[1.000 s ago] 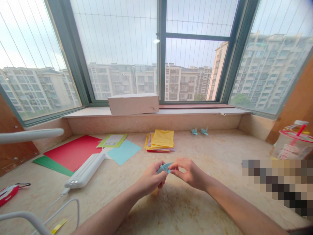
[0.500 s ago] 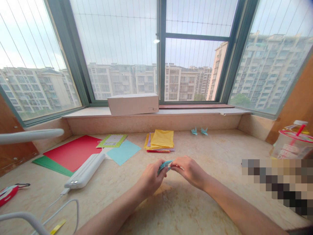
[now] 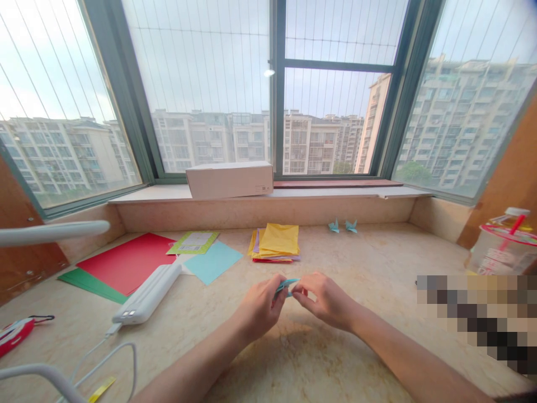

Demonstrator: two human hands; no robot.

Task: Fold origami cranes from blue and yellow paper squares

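Fingers (image 3: 301,293) of my left hand (image 3: 259,307) and right hand (image 3: 326,300) pinch the folded blue paper (image 3: 287,284), its length lying crosswise between them, equally near both, just this side of the yellow stack (image 3: 279,239).

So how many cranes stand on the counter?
2: left crane and right crane, side by side by the back wall. Another blue fold is pinched between left hand and right hand.
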